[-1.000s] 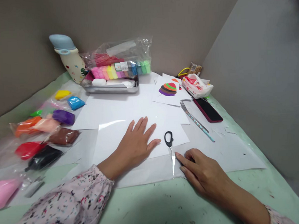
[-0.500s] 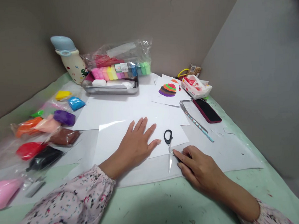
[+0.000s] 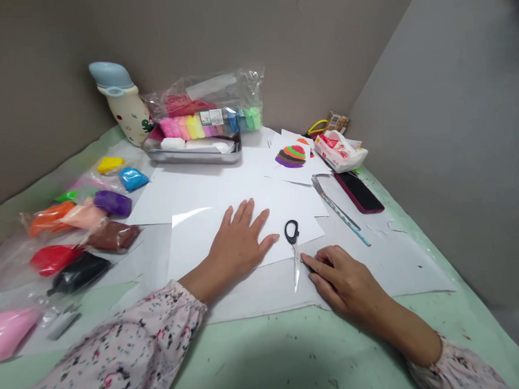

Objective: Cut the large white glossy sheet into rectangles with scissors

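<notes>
My left hand (image 3: pixel 241 242) lies flat, fingers spread, on a white paper sheet (image 3: pixel 192 238). A pair of scissors (image 3: pixel 297 268) is spread wide open at the sheet's near edge: one black handle loop points away from me and one bare blade points toward me. My right hand (image 3: pixel 348 277) is closed at the scissors' right side, its index finger beside the pivot. A bit of black shows under its fingers, so it seems to grip the other handle, which is mostly hidden. The second blade cannot be made out.
Bags of coloured clay (image 3: pixel 113 234) lie at the left. Behind are a bottle (image 3: pixel 129 117), a metal tray (image 3: pixel 196 157) and a bag of clay (image 3: pixel 212 124). A striped drawing (image 3: pixel 290 157), a fork (image 3: pixel 336 208), a phone (image 3: pixel 359 192) and a tissue pack (image 3: pixel 339 152) lie to the right.
Both hands, the scissors and the sheet under my left hand have shifted slightly away from me. My left hand stays flat and my right hand stays closed.
</notes>
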The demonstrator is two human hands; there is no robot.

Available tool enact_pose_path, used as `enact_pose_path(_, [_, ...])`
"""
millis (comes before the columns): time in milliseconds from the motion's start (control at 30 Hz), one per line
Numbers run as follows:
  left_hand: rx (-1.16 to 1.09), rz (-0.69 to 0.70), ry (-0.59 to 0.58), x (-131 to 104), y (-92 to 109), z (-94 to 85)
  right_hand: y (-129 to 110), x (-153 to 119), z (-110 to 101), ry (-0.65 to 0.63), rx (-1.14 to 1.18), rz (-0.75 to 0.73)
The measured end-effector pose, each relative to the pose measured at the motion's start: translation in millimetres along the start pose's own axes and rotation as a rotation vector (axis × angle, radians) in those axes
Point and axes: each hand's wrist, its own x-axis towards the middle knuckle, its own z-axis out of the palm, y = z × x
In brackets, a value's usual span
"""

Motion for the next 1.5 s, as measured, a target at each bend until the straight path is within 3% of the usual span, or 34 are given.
enact_pose_path(867, [0.029,0.0,-0.012,-1,2,-3.1,-18,-5,2,0.006,-0.012,-0.022])
enact_pose_path(1033, [0.047,0.003,-0.005,-1,3,-2.5,-29,-14,4,0.014,-0.018,0.032])
enact_pose_path(1233, [0.07,0.001,-0.001,-1,4,-1.9,-35,-1,0,-0.041,0.014,0.177])
enact_pose_path(1500, [0.073,0.005,0.004,-1,3,-1.4,-32,5,2,-0.078,0.013,0.172])
